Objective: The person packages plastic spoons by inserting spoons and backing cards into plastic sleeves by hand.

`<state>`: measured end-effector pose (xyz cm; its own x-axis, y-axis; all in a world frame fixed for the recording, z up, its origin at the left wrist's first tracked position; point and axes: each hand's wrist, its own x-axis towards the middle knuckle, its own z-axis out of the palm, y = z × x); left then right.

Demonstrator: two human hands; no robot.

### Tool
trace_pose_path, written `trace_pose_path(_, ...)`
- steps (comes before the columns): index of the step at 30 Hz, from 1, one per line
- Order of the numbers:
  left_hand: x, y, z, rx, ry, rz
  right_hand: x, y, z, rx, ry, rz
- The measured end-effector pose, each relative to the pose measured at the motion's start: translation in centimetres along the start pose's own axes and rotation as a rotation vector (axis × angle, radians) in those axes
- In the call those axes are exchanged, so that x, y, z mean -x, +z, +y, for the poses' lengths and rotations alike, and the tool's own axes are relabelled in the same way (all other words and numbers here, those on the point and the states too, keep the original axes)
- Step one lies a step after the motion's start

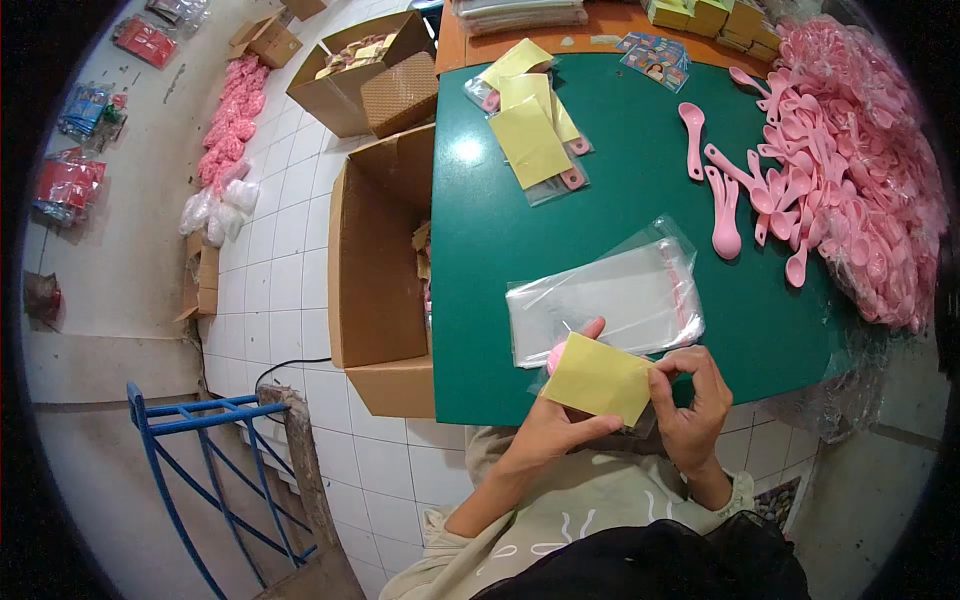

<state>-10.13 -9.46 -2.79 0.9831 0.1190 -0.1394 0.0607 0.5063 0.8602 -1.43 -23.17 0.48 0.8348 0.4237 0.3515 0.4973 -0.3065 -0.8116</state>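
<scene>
Fingers (690, 364) on yellow card (600, 379), long axis sideways

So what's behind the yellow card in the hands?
Behind the yellow card, part of what looks like a pink spoon shows at the left edge. A fingertip of the left hand rises above. The rest is covered.

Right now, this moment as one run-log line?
left hand: holding yellow card; right hand: at card's right edge; clear bags: on green table; pink spoons: table's right side
</scene>
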Motion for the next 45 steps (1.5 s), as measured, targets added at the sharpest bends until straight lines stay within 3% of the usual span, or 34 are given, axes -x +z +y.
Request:
trace_pose_path(7, 0.2, 0.8, 0.7, 0.115, -0.097, 0.092, -0.2, -0.1, 0.2, 0.104, -0.042, 0.019)
trace_pose_path(11, 0.1, 1.2, 1.4, 0.223, -0.137, 0.067, -0.2, -0.4, 0.1, -0.250, 0.204, -0.075)
trace_pose_path(13, 0.3, 0.6, 0.5, 0.136, -0.071, 0.019, -0.4, -0.6, 0.0, -0.408, 0.272, -0.137)
trace_pose_path(20, 0.9, -0.4, 0.4, -0.126, -0.063, -0.131, -0.7, -2.0, 1.1, -0.461, 0.440, -0.438)
trace_pose_path(23, 1.0, -0.6, 0.5, -0.076, -0.089, -0.176, -0.9, -2.8, 1.6, -0.519, 0.540, -0.544)
trace_pose_path(25, 0.9, -1.0, 0.3, -0.172, -0.016, -0.213, -0.9, -3.2, 1.9, -0.589, 0.633, -0.606)
trace_pose_path(28, 0.9, -1.4, 0.8, -0.123, -0.122, -0.146, -1.7, -3.8, 0.8, -0.699, 0.713, -0.588)
trace_pose_path(29, 0.9, -1.5, 1.2, -0.074, -0.194, -0.104, -1.9, -3.9, 0.8, -0.638, 0.602, -0.551)
trace_pose_path(32, -1.0, -1.0, 4.9, -0.103, -0.092, -0.056, -3.6, -4.1, 0.6, -0.474, 0.272, -0.454)
trace_pose_path(37, -9.0, -1.8, 12.7, -0.265, 0.156, 0.064, -12.6, -5.3, 2.4, 0.117, 0.010, -0.280)
trace_pose_path(39, -15.4, -5.9, 12.0, -0.475, 0.331, 0.176, -15.7, -5.0, 7.3, 0.437, -0.166, -0.175)
trace_pose_path(40, -17.9, -7.9, 11.6, -0.757, 0.366, 0.271, -17.0, -4.5, 9.4, 0.596, -0.254, -0.116)
trace_pose_path(43, -23.6, -11.8, 8.4, -1.474, 0.548, 0.729, -18.2, -3.3, 12.3, 0.763, -0.195, -0.081)
trace_pose_path(44, -24.8, -12.6, 8.2, -1.326, 0.583, 0.658, -18.3, -2.7, 13.5, 0.830, -0.155, -0.104)
trace_pose_path(45, -24.9, -11.7, 9.2, -1.406, 0.486, 0.667, -18.2, -2.2, 13.9, 0.828, -0.147, -0.113)
